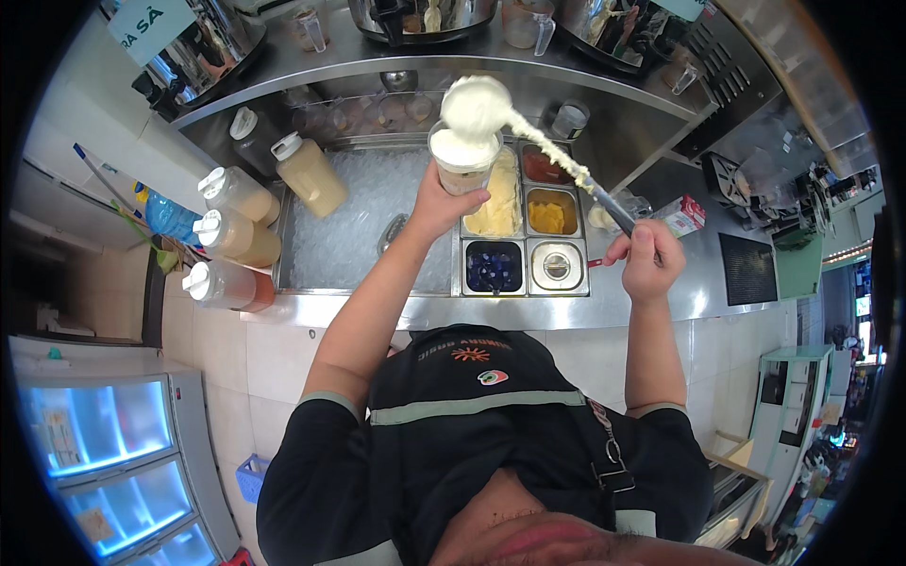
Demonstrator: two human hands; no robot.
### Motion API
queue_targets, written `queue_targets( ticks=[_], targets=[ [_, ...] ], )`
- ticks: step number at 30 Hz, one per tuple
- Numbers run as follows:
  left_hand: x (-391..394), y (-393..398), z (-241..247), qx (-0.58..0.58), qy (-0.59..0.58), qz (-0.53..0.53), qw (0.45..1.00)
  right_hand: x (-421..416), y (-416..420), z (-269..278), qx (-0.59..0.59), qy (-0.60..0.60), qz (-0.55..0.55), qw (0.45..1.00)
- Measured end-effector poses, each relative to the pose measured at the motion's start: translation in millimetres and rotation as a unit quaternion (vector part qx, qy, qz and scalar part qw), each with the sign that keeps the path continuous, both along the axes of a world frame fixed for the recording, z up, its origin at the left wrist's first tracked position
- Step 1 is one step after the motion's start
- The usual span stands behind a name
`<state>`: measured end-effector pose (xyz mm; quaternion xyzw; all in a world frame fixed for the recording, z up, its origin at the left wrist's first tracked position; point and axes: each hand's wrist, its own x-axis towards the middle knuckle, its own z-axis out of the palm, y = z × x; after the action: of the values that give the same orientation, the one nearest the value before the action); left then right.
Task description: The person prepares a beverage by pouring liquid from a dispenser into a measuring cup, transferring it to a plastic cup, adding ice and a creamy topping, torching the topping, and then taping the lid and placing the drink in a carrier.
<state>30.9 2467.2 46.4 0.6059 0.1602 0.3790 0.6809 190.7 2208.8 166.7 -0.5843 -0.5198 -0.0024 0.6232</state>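
Observation:
My left hand grips a clear plastic cup from below. Thick pale cream tops the cup. Right above it is a ladle coated in the same cream, overlapping the cup's rim. The ladle's long handle, cream-smeared along its upper half, runs down into my right hand, whose fingers are wrapped around it. Under the cup and partly hidden by it lies a steel pan of pale yellow cream.
Nearby pans hold orange pieces, red contents and dark blue jelly-like pieces; one has a steel lid. An ice bin lies left, beside several capped bottles. A steel shelf overhangs the back. A carton stands right.

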Motion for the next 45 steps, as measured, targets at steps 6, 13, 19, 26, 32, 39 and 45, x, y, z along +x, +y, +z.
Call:
queue_targets(
  ticks=[6,13,19,26,32,39,45],
  targets=[
    [-8.2,-1.8,-0.9,-0.006,0.001,-0.016,1.000,-4.2,8.6,-1.0,0.046,0.063,-0.017,0.997],
    [-13.2,-3.8,0.5,-0.007,-0.010,-0.035,0.999,-6.1,2.7,4.8,-0.004,0.005,0.031,0.999],
    [-20.4,-3.9,2.3,-0.004,-0.014,-0.049,0.999,-2.4,4.7,13.7,0.004,0.086,0.043,0.995],
    [-27.5,-9.2,10.6,-0.009,-0.009,-0.038,0.999,1.3,3.1,14.5,-0.003,0.033,0.028,0.999],
    [-31.2,-10.9,11.5,0.001,0.024,-0.011,1.000,4.0,1.9,13.8,-0.008,0.035,0.018,0.999],
    [-29.4,-9.6,7.0,0.010,0.039,-0.005,0.999,0.6,2.2,12.4,-0.032,0.088,0.023,0.995],
    [-29.0,-7.1,1.7,0.008,0.039,-0.004,0.999,0.7,-7.1,16.5,-0.040,0.114,0.026,0.992]
  ],
)
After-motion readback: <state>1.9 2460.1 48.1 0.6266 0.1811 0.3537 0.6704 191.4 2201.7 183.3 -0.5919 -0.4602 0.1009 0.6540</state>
